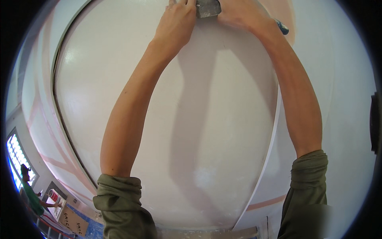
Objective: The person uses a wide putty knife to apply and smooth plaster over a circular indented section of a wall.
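Both my arms reach up over a large pale, smooth panel (234,119). At the top edge, my right hand (242,12) is closed, its fingers partly cut off by the frame. A putty knife (208,8) with a grey, smeared metal blade shows at its left side. A dark, white-spotted handle end (282,27) sticks out past my right wrist and appears to belong to the same tool. My left hand (178,19) is beside the blade's left edge, against the panel. Its fingertips run out of view, so its grip is hidden.
A dark gap (55,75) rims the panel's left side; a raised white edge (274,131) borders its right. Pinkish filler bands (59,161) cross the white surface at left. At lower left a person in green (34,201) stands by a cardboard box (73,219) and a tin (53,195).
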